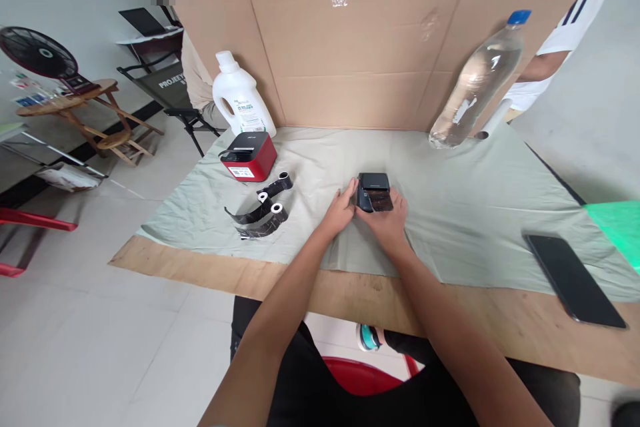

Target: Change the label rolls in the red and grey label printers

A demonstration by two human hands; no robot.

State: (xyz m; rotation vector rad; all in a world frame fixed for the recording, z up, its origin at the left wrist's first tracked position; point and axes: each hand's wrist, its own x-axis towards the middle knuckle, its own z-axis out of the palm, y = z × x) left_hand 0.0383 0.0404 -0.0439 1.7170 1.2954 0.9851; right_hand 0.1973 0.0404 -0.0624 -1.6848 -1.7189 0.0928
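Observation:
A small black boxy device [374, 181] rests on the cloth in front of me, with a dark, shiny brownish panel or strip across its near half. My left hand [342, 207] is against its left side, fingertips on the edge. My right hand [391, 221] grips the near and right sides, thumb reaching along the front edge and fingers around the right corner. To the left lie several small rolls of dark strip [270, 221] on white cores, their loose ends curling over the cloth. Behind them stands a red and black box-shaped device [250, 159].
A white detergent jug [243, 97] and a tall clear bottle with a blue cap [477, 83] stand before an upright cardboard panel [350, 53]. A dark tablet or phone [575, 280] lies at the right edge. People sit or stand beyond the panel. A fan [43, 52] is far left.

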